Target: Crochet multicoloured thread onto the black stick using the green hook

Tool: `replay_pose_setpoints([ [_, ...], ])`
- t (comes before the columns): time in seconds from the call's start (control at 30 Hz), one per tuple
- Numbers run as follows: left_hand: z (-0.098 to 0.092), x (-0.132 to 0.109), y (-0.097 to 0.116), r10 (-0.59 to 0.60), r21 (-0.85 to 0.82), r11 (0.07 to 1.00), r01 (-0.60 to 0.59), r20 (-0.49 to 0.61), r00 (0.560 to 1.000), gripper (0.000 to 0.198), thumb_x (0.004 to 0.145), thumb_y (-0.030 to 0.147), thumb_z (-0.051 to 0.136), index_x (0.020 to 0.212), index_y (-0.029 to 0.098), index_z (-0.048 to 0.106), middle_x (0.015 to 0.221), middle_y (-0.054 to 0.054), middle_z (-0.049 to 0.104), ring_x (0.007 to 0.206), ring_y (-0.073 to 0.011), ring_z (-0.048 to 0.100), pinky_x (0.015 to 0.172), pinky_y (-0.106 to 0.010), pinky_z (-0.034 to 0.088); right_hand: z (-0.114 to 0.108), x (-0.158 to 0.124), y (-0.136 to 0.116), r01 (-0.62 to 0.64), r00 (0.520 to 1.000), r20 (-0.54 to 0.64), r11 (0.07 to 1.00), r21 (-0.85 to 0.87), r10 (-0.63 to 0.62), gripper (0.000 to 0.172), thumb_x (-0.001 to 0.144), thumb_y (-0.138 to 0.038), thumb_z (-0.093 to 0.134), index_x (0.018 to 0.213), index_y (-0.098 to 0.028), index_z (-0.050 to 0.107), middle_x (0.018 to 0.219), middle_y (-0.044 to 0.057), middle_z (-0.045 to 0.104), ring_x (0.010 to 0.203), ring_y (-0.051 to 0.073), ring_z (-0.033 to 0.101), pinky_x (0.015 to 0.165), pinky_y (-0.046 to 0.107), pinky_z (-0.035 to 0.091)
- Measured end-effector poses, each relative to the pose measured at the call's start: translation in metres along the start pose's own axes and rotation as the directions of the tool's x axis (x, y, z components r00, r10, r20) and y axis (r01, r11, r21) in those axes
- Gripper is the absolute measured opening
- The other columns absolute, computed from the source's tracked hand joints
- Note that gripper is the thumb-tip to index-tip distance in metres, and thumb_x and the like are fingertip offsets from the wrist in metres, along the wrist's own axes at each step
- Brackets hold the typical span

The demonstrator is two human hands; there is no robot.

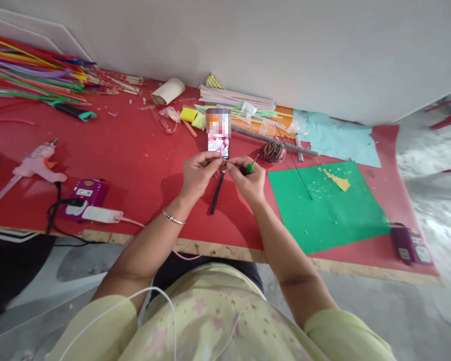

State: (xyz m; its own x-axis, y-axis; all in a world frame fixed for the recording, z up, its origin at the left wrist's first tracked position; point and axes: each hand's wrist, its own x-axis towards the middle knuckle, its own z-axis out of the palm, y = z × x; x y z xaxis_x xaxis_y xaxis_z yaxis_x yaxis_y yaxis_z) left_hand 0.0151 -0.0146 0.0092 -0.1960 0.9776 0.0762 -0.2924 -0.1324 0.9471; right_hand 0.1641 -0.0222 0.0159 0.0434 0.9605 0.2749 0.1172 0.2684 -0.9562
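My left hand [199,173] and my right hand [248,179] meet over the red board [135,165], fingers pinched together on a small orange piece [223,162] between them. The right hand also grips a green-handled tool [250,168]. A black strip [217,193] hangs down from the pinch onto the board. Just beyond the hands a phone [218,135] stands propped up with its screen lit. A silver bangle [172,217] sits on my left wrist.
A ball of multicoloured yarn [272,151] lies right of the hands, beside a green sheet [326,205] with yellow scraps. A pink glue gun [37,166] and purple power strip [86,196] lie left. Coloured straws [30,70] are piled far left. A second purple power strip [411,244] sits right.
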Motion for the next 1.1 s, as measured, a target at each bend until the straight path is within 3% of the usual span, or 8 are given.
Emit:
replay_pose_setpoints([
  [0.1, -0.001, 0.001, 0.0, -0.02, -0.02, 1.0, 0.019, -0.024, 1.0, 0.023, 0.073, 0.031, 0.089, 0.091, 0.019, 0.081, 0.076, -0.004, 0.079, 0.064, -0.0147, 0.073, 0.049, -0.022, 0.05, -0.001, 0.001, 0.0, 0.013, 0.999, -0.046, 0.999, 0.03, -0.011, 0.046, 0.097, -0.065, 0.064, 0.087, -0.022, 0.077, 0.07, -0.001, 0.06, 0.063, 0.013, 0.051, 0.062, 0.03, 0.045],
  [0.2, -0.004, 0.005, -0.001, -0.072, -0.081, 0.994, 0.067, -0.06, 0.996, 0.027, 0.07, 0.032, 0.091, 0.091, 0.019, 0.08, 0.076, -0.003, 0.079, 0.064, -0.0147, 0.074, 0.047, -0.02, 0.047, -0.004, 0.003, 0.0, 0.079, 0.975, -0.208, 0.997, 0.024, -0.072, 0.063, 0.102, -0.075, 0.043, 0.085, -0.024, 0.075, 0.081, 0.005, 0.063, 0.073, 0.017, 0.06, 0.065, 0.032, 0.05],
  [0.27, -0.006, 0.008, -0.001, -0.134, -0.139, 0.982, 0.125, -0.061, 0.989, 0.03, 0.069, 0.033, 0.092, 0.093, 0.02, 0.079, 0.077, -0.002, 0.079, 0.063, -0.013, 0.073, 0.046, -0.019, 0.045, -0.006, 0.003, 0.0, 0.081, 0.948, -0.307, 0.997, -0.013, -0.081, 0.066, 0.102, -0.077, 0.038, 0.086, -0.025, 0.074, 0.086, 0.006, 0.066, 0.077, 0.018, 0.063, 0.067, 0.032, 0.051],
  [0.33, -0.008, 0.01, -0.001, -0.194, -0.191, 0.965, 0.181, -0.047, 0.98, 0.033, 0.068, 0.033, 0.093, 0.094, 0.02, 0.078, 0.078, -0.001, 0.078, 0.061, -0.0108, 0.071, 0.046, -0.018, 0.044, -0.007, 0.004, 0.0, 0.033, 0.94, -0.34, 0.999, 0.005, -0.03, 0.067, 0.103, -0.078, 0.036, 0.089, -0.025, 0.074, 0.077, 0.004, 0.063, 0.068, 0.016, 0.06, 0.063, 0.032, 0.05],
  [0.47, -0.009, 0.011, 0.003, -0.228, -0.252, 0.944, 0.214, -0.028, 0.973, 0.036, 0.065, 0.03, 0.095, 0.095, 0.02, 0.077, 0.081, 0.001, 0.078, 0.062, -0.009, 0.071, 0.047, -0.017, 0.044, -0.005, 0.004, 0.0, -0.024, 0.961, -0.272, 0.993, 0.116, 0.055, 0.065, 0.102, -0.078, 0.038, 0.096, -0.024, 0.074, 0.068, 0.001, 0.062, 0.059, 0.015, 0.058, 0.058, 0.031, 0.048],
  [0.7, -0.007, 0.01, 0.001, -0.194, -0.264, 0.945, 0.194, 0.026, 0.981, 0.042, 0.061, 0.023, 0.096, 0.098, 0.021, 0.077, 0.087, -0.001, 0.08, 0.069, -0.0104, 0.074, 0.05, -0.017, 0.047, 0.001, 0.001, -0.008, -0.009, 0.974, -0.22, 0.982, 0.187, 0.051, 0.051, 0.1, -0.071, 0.056, 0.088, -0.024, 0.071, 0.065, 0.001, 0.066, 0.057, 0.013, 0.06, 0.055, 0.029, 0.046],
  [0.93, -0.008, 0.01, -0.001, -0.206, -0.267, 0.941, 0.208, 0.036, 0.978, 0.044, 0.06, 0.02, 0.095, 0.1, 0.022, 0.077, 0.087, 0.0, 0.08, 0.069, -0.01, 0.073, 0.051, -0.017, 0.049, 0.003, 0.002, -0.004, -0.027, 0.975, -0.218, 0.994, 0.101, 0.048, 0.055, 0.101, -0.076, 0.049, 0.093, -0.025, 0.069, 0.069, 0.001, 0.068, 0.058, 0.014, 0.061, 0.055, 0.03, 0.047],
  [1.1, -0.008, 0.01, 0.001, -0.219, -0.295, 0.929, 0.224, 0.051, 0.974, 0.046, 0.058, 0.021, 0.097, 0.099, 0.022, 0.077, 0.086, 0.001, 0.08, 0.067, -0.0096, 0.072, 0.05, -0.017, 0.049, 0.004, 0.003, 0.001, -0.031, 0.977, -0.204, 0.988, 0.151, 0.062, 0.055, 0.099, -0.078, 0.051, 0.093, -0.026, 0.068, 0.07, 0.002, 0.068, 0.059, 0.014, 0.061, 0.056, 0.03, 0.048],
])
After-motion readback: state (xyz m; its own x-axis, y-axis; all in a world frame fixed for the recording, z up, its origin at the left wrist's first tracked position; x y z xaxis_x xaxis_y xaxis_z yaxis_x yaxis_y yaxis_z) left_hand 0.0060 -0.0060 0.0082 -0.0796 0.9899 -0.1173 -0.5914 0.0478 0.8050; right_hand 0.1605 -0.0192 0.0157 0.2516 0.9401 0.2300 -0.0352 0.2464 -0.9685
